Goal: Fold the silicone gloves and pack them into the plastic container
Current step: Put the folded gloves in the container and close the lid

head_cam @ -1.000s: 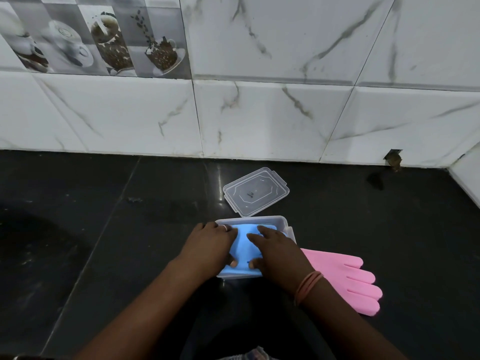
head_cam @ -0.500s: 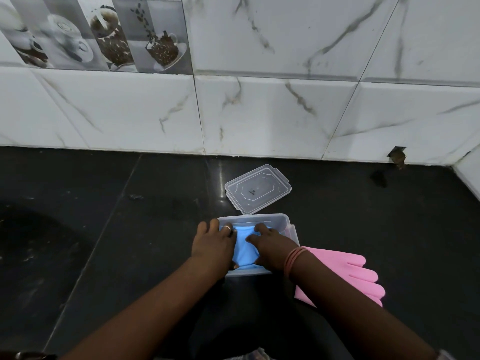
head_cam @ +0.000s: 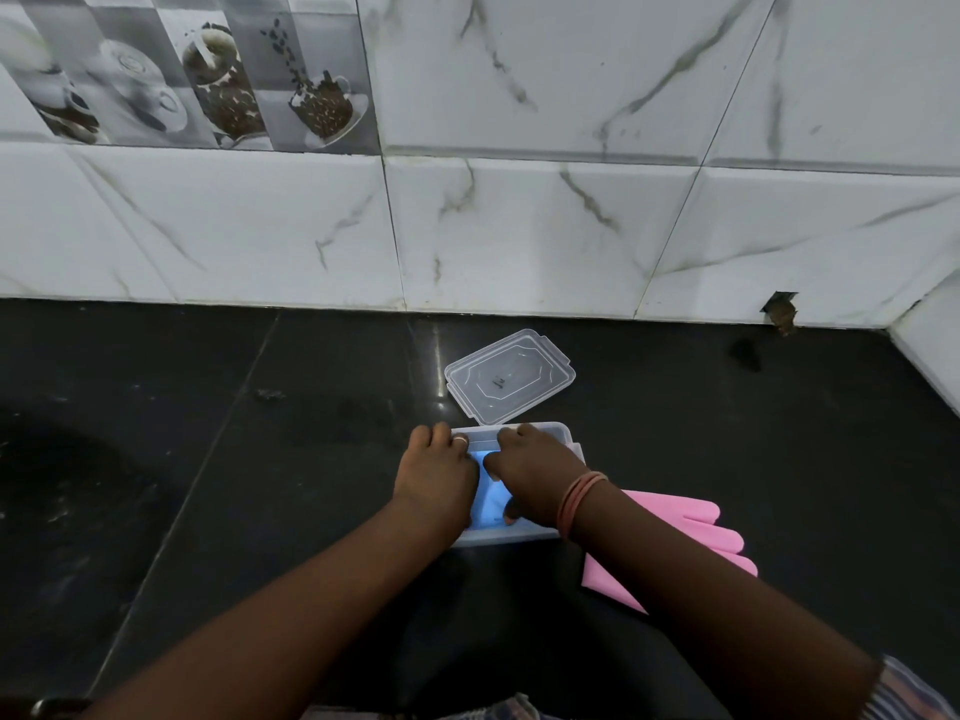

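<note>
A clear plastic container (head_cam: 558,433) sits on the black countertop in front of me. A folded blue silicone glove (head_cam: 491,498) lies inside it, mostly hidden under my hands. My left hand (head_cam: 436,475) presses on the glove's left side, fingers reaching the container's far rim. My right hand (head_cam: 535,472) presses on its right side, thumb tucked down against the glove. A pink silicone glove (head_cam: 691,527) lies flat on the counter just right of the container, partly under my right forearm.
The container's clear lid (head_cam: 509,376) lies on the counter just behind the container. A white marble-tiled wall (head_cam: 519,226) runs along the back, with a side wall (head_cam: 935,345) at the far right. The black countertop (head_cam: 208,459) stretches left.
Both hands have slid further onto the blue glove and toward the container's far rim, pushing it down, so less blue shows. The pink glove and lid have not moved.
</note>
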Motion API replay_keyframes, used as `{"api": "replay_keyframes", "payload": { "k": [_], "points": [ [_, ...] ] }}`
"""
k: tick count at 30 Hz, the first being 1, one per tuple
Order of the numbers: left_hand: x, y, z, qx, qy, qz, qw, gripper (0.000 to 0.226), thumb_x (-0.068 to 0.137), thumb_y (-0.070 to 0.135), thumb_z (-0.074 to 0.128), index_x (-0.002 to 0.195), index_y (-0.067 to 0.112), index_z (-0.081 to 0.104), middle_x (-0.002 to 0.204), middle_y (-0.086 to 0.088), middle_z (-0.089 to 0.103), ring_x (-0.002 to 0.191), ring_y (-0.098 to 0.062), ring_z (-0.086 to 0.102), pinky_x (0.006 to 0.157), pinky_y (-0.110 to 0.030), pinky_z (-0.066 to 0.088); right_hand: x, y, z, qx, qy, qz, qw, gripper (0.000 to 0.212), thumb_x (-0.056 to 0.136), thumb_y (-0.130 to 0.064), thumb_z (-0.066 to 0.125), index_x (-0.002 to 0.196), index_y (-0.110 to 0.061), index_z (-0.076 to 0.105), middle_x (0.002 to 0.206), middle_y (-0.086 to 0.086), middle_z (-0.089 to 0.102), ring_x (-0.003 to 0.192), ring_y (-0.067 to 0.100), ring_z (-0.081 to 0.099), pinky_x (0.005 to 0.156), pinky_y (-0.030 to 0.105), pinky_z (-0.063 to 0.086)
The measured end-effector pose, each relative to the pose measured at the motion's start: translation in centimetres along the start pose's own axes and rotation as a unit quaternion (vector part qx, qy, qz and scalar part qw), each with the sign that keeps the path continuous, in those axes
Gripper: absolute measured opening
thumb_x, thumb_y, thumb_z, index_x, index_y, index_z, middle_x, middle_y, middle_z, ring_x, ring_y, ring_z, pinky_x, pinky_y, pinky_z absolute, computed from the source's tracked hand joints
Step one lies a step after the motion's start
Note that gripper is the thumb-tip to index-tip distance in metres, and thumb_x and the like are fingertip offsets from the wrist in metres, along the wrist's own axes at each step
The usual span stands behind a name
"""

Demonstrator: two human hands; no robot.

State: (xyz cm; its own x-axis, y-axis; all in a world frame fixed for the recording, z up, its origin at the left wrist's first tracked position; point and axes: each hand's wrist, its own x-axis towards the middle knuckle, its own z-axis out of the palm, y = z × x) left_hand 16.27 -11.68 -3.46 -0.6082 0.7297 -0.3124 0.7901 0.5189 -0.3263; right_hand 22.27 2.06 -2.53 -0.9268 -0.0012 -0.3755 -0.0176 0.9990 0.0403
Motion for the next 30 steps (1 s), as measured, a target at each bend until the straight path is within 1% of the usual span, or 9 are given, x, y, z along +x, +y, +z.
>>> {"api": "replay_keyframes", "payload": {
  "k": [2, 4, 6, 12, 16, 19, 23, 26, 30],
  "points": [
    [-0.2, 0.0, -0.2, 0.017, -0.019, -0.009, 1.0, 0.041, 0.088, 0.049, 0.066, 0.122, 0.025, 0.068, 0.124, 0.001, 0.06, 0.121, -0.028, 0.044, 0.101, -0.039, 0.03, 0.0, -0.3, -0.1, 0.042, -0.067, 0.041, 0.996, 0.051, 0.084, -0.026, 0.077, 0.127, -0.008, 0.057, 0.131, 0.017, 0.057, 0.119, 0.033, 0.057, 0.101, 0.04, 0.046],
    [-0.3, 0.2, -0.2, 0.045, -0.045, -0.01, 0.998, 0.038, 0.089, 0.047, 0.066, 0.121, 0.028, 0.069, 0.123, 0.003, 0.062, 0.121, -0.026, 0.044, 0.102, -0.039, 0.029, 0.1, -0.3, -0.1, 0.042, -0.128, 0.077, 0.988, 0.05, 0.091, -0.026, 0.07, 0.134, -0.005, 0.055, 0.137, 0.018, 0.057, 0.124, 0.032, 0.057, 0.105, 0.038, 0.044],
    [-0.1, 0.5, -0.1, 0.069, -0.054, -0.001, 0.996, 0.038, 0.092, 0.046, 0.063, 0.125, 0.028, 0.068, 0.126, 0.003, 0.061, 0.122, -0.026, 0.044, 0.103, -0.039, 0.029, 0.2, -0.4, -0.2, 0.026, -0.149, 0.084, 0.985, 0.05, 0.096, -0.029, 0.064, 0.138, -0.004, 0.053, 0.14, 0.016, 0.056, 0.128, 0.031, 0.054, 0.107, 0.036, 0.042],
    [0.6, 1.5, 0.5, 0.093, -0.047, -0.02, 0.994, 0.038, 0.098, 0.04, 0.055, 0.133, 0.028, 0.064, 0.131, 0.002, 0.058, 0.126, -0.027, 0.041, 0.104, -0.04, 0.03, 1.3, -1.3, 1.5, -0.008, -0.137, 0.117, 0.984, 0.048, 0.101, -0.03, 0.052, 0.142, -0.006, 0.045, 0.141, 0.018, 0.046, 0.13, 0.037, 0.046, 0.108, 0.044, 0.039],
    [1.6, 0.4, 0.6, 0.05, -0.024, -0.05, 0.997, 0.039, 0.097, 0.036, 0.056, 0.134, 0.026, 0.064, 0.134, 0.001, 0.056, 0.129, -0.03, 0.04, 0.105, -0.04, 0.031, 1.8, -0.2, 1.7, 0.122, -0.092, 0.188, 0.97, 0.07, 0.092, -0.018, 0.065, 0.148, 0.001, 0.028, 0.147, 0.029, 0.033, 0.128, 0.04, 0.05, 0.107, 0.042, 0.043],
    [2.4, -0.3, 0.1, 0.028, -0.016, -0.055, 0.998, 0.04, 0.095, 0.035, 0.059, 0.133, 0.022, 0.065, 0.135, 0.0, 0.056, 0.129, -0.03, 0.041, 0.104, -0.041, 0.032, 1.8, 0.5, 1.1, 0.149, -0.053, 0.172, 0.972, 0.063, 0.091, -0.018, 0.065, 0.146, -0.005, 0.037, 0.145, 0.023, 0.041, 0.125, 0.036, 0.055, 0.106, 0.042, 0.045],
    [2.7, -0.5, 0.2, 0.017, -0.011, -0.056, 0.998, 0.041, 0.094, 0.035, 0.061, 0.132, 0.022, 0.065, 0.135, 0.0, 0.056, 0.128, -0.03, 0.041, 0.104, -0.04, 0.032, 1.3, -0.5, 0.3, 0.054, -0.034, 0.132, 0.989, 0.034, 0.097, -0.017, 0.058, 0.13, -0.007, 0.058, 0.132, 0.014, 0.061, 0.121, 0.032, 0.059, 0.103, 0.042, 0.047],
    [2.8, -0.3, 0.1, 0.028, -0.024, -0.057, 0.998, 0.046, 0.092, 0.039, 0.063, 0.136, 0.023, 0.062, 0.138, -0.001, 0.053, 0.13, -0.03, 0.04, 0.105, -0.04, 0.032, 1.0, -0.4, -0.4, 0.072, -0.087, 0.131, 0.985, 0.038, 0.099, -0.019, 0.054, 0.134, -0.003, 0.055, 0.137, 0.016, 0.058, 0.126, 0.035, 0.055, 0.109, 0.043, 0.043],
    [3.0, 0.1, -0.3, 0.037, -0.034, -0.059, 0.997, 0.048, 0.093, 0.04, 0.062, 0.138, 0.024, 0.06, 0.141, 0.0, 0.051, 0.131, -0.029, 0.039, 0.105, -0.04, 0.032, 1.0, 1.2, -1.9, 0.139, -0.128, 0.134, 0.973, 0.038, 0.098, -0.021, 0.057, 0.133, -0.008, 0.058, 0.139, 0.012, 0.058, 0.128, 0.032, 0.054, 0.103, 0.041, 0.044]
  ]
}}
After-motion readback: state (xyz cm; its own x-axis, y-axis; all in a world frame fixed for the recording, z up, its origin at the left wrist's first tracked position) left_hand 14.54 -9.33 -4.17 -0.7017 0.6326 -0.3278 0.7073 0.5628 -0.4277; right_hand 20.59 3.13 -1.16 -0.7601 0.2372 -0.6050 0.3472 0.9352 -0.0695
